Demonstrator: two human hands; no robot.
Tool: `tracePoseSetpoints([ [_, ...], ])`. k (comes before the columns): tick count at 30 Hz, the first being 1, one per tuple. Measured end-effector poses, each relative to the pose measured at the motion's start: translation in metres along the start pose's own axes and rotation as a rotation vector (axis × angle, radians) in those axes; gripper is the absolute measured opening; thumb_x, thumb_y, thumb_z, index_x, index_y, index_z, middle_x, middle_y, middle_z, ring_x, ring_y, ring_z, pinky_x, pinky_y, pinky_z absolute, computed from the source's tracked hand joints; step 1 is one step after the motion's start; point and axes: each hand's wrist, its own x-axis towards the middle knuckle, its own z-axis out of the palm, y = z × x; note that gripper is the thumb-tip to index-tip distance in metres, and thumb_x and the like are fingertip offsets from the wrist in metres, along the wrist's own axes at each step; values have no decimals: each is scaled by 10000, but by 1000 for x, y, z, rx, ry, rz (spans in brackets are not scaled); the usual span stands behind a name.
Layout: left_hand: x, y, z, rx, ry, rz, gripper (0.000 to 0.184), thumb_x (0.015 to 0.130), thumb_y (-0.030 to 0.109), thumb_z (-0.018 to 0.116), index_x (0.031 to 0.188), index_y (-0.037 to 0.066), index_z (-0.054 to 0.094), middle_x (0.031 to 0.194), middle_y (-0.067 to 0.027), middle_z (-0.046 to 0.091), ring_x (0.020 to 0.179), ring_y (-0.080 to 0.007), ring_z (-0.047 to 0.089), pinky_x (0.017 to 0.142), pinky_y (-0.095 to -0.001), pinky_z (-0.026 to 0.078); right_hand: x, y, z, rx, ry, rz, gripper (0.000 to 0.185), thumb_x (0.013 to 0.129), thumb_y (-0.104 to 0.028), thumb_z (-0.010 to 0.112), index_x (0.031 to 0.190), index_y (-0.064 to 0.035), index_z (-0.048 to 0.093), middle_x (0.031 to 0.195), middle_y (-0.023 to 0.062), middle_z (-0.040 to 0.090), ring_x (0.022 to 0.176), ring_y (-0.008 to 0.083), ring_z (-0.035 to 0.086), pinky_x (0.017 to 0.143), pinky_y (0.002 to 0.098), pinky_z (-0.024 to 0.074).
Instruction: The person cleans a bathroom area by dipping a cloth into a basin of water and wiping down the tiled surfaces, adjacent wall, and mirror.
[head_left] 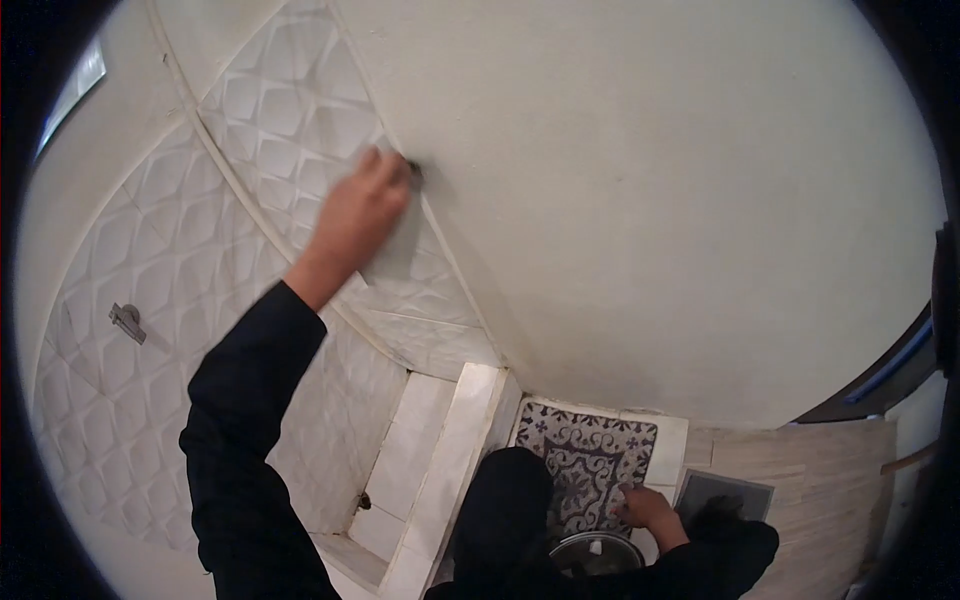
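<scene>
My left hand (370,205) is raised to the wall, at the edge where the white embossed tiles (290,100) meet the plain painted wall (640,200). Its fingers are closed, and a small dark thing (414,171) shows at the fingertips against the wall. Motion blur keeps me from telling what that is. Low on the right, my right hand (650,512) has its fingers curled in above the patterned mat (590,455). Whatever it may hold is hidden. Just below it stands a round container (600,552) with a shiny rim, partly covered by my body.
A metal fitting (127,322) sticks out of the tiled wall at left. A raised white tiled curb (450,460) borders the sunken shower floor (405,430), which has a drain (363,500). A grey square (735,485) lies on the wood-look floor (820,480).
</scene>
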Motion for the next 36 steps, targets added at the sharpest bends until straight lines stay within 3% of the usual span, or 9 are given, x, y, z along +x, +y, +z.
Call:
tracePoseSetpoints([
  [6, 9, -5, -5, 74, -38, 63, 211, 758, 46, 611, 955, -26, 641, 1001, -91, 542, 973, -250, 577, 715, -340, 582, -1, -2, 2, 16, -61, 16, 591, 881, -424, 667, 1336, -75, 527, 1247, 254, 614, 1148, 424, 611, 947, 514, 509],
  [8, -14, 15, 20, 15, -34, 159, 196, 765, 60, 620, 942, -23, 634, 988, -93, 528, 973, -239, 577, 697, -343, 582, -5, -8, -5, 19, -56, 14, 579, 888, -425, 665, 1330, -77, 529, 1251, 253, 609, 1157, 414, 611, 952, 524, 501],
  [11, -49, 65, 58, -165, -217, 111, 178, 772, 96, 632, 917, -7, 645, 969, -95, 520, 966, -234, 581, 684, -345, 576, -12, -13, -14, 31, -49, 38, 583, 891, -431, 664, 1335, -79, 525, 1246, 253, 611, 1150, 413, 615, 949, 531, 499],
  [14, -77, 110, 91, -172, -272, 226, 97, 710, 111, 633, 708, 19, 665, 930, -105, 555, 947, -244, 582, 667, -325, 560, -11, -10, -9, 28, -54, 49, 583, 895, -435, 659, 1336, -80, 522, 1246, 252, 609, 1141, 411, 619, 944, 532, 500],
  [19, -97, 155, 118, -158, -412, 235, 108, 716, 104, 645, 735, 2, 673, 871, -104, 556, 912, -237, 592, 662, -309, 573, -12, -10, -7, 43, -73, 72, 575, 899, -422, 652, 1335, -71, 521, 1253, 242, 608, 1132, 414, 622, 940, 544, 496],
  [25, -113, 157, 120, -294, -270, 352, 176, 747, 128, 631, 859, 2, 680, 918, -91, 594, 937, -225, 581, 713, -311, 555, -7, -6, 0, 25, -25, 41, 581, 893, -424, 645, 1341, -75, 520, 1233, 243, 616, 1106, 412, 635, 923, 546, 504],
  [28, -118, 157, 129, -193, -212, 468, 187, 771, 158, 617, 879, 23, 688, 951, -79, 619, 988, -216, 558, 762, -319, 486, -10, -6, -1, 32, -37, 37, 589, 893, -431, 644, 1345, -76, 519, 1208, 241, 626, 1092, 412, 642, 915, 541, 510],
  [29, -120, 159, 132, -140, -245, 482, 179, 776, 183, 615, 851, 43, 698, 958, -72, 626, 1017, -212, 533, 785, -323, 416, -10, -6, -1, 32, -37, 37, 591, 893, -434, 645, 1346, -76, 518, 1199, 241, 630, 1087, 412, 644, 913, 539, 512],
  [36, -130, 190, 157, -79, -259, 487, 152, 759, 196, 626, 795, 80, 716, 948, -47, 609, 1011, -206, 517, 803, -330, 405, -18, -6, -1, 28, -23, 46, 581, 895, -415, 660, 1343, -74, 518, 1182, 254, 628, 1071, 406, 651, 906, 519, 521],
])
